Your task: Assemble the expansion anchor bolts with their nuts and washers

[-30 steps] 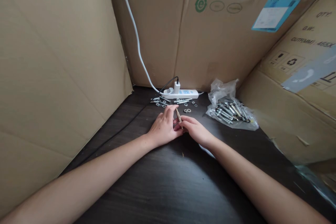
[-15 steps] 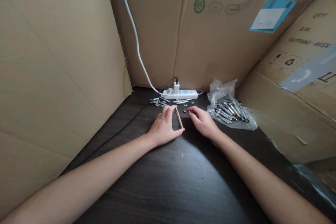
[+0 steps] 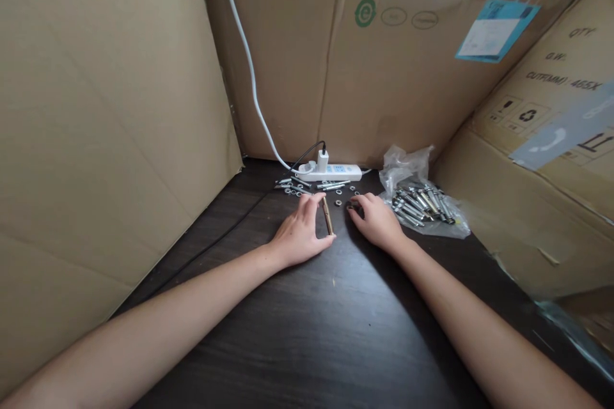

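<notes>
My left hand (image 3: 300,233) rests on the dark table (image 3: 307,332) and pinches a slim metal anchor bolt (image 3: 327,216) between thumb and fingers, holding it upright-tilted. My right hand (image 3: 377,220) lies palm down just right of the bolt, apart from it. Its fingertips curl onto a small washer or nut (image 3: 354,207) on the table; whether they grip it I cannot make out. More loose washers (image 3: 338,202) lie just beyond the fingers.
A clear plastic bag of anchor bolts (image 3: 422,201) lies right of my right hand. A white power strip (image 3: 336,172) with a plugged charger and white cable sits at the back, loose bolts and washers (image 3: 295,185) before it. Cardboard boxes (image 3: 105,108) wall in left, back and right.
My right hand let go of the bolt, moved forward and to the right, and its fingers came down on the loose washers. My left hand kept the bolt, barely moving.
</notes>
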### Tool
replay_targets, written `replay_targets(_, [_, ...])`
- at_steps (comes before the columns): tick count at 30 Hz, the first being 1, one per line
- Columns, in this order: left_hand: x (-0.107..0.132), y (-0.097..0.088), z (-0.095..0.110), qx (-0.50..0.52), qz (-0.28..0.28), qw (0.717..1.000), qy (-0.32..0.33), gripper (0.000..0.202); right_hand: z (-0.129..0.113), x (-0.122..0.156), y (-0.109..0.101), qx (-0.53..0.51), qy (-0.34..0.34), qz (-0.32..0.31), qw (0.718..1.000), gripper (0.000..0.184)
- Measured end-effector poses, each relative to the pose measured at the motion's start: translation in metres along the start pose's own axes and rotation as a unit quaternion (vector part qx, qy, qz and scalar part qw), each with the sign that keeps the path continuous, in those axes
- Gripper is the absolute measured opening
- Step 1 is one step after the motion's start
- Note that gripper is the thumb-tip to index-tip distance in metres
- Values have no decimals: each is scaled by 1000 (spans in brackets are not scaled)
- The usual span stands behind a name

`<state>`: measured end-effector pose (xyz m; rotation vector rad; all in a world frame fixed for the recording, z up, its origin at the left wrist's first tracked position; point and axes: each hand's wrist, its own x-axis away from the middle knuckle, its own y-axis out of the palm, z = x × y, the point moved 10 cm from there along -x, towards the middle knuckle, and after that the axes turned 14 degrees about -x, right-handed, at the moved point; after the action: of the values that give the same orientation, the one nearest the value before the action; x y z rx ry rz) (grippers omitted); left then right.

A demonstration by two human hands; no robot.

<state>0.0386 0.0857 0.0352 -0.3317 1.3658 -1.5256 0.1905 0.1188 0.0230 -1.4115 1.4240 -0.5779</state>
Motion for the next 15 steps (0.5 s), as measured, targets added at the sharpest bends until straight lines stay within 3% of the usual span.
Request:
replay_targets(6, [2, 1, 5, -2, -11, 1000, 23, 80, 2, -2, 2, -9, 1, -13, 1000, 18])
replay_targets(15, [4, -1, 15, 27, -11, 997, 70, 79, 8, 0, 7, -14, 66, -27, 997, 16])
